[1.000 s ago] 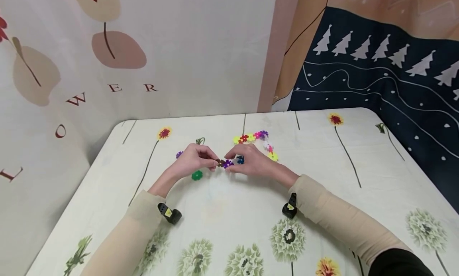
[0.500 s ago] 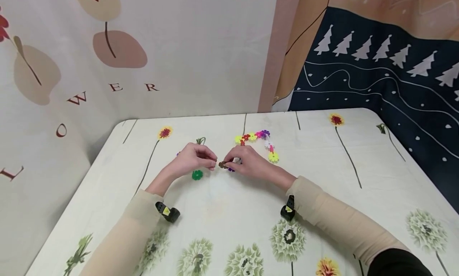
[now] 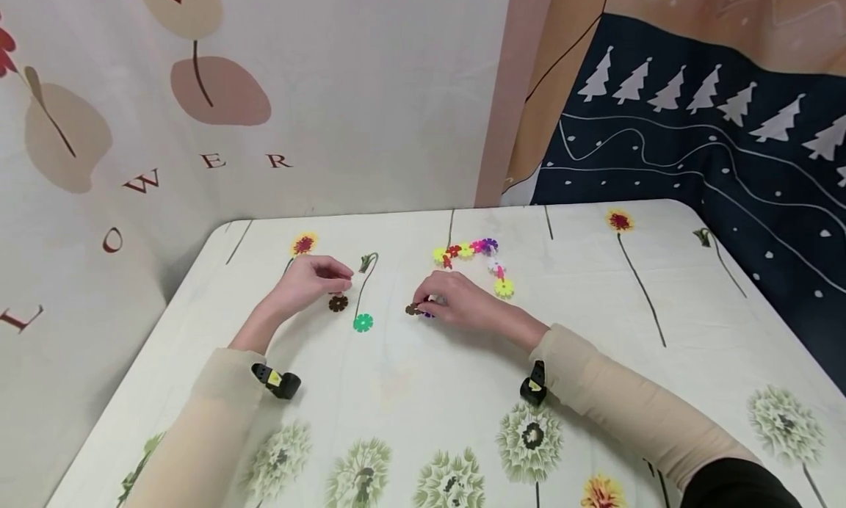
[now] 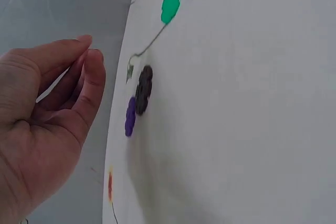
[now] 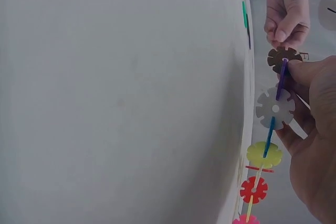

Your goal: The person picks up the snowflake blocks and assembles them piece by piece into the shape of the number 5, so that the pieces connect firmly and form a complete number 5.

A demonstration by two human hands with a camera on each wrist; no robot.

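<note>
My right hand [image 3: 456, 296] grips one end of a chain of notched interlocking discs. At that end a brown disc [image 5: 284, 60] joins a purple disc [image 5: 282, 80], with the thumb against them. A clear disc [image 5: 275, 108] and a blue one [image 5: 269, 137] follow in the right wrist view. My left hand [image 3: 311, 282] hovers over the left part of the table, thumb and fingertips close together, nothing visible between them. Below its fingertips lies a loose brown disc [image 3: 338, 303], beside a loose purple disc [image 4: 130, 116]. A green disc [image 3: 363, 322] lies to their right.
The far part of the chain [image 3: 465, 251] bends across the table behind my right hand, ending at a yellow disc [image 3: 504, 288]. A flower-printed cloth [image 3: 396, 398] covers the table. Printed curtains [image 3: 370, 97] hang behind its back edge.
My left hand has let go of the chain's brown end disc and moved left, above the loose discs. My right hand keeps its grip on the chain, now slightly lower in the view.
</note>
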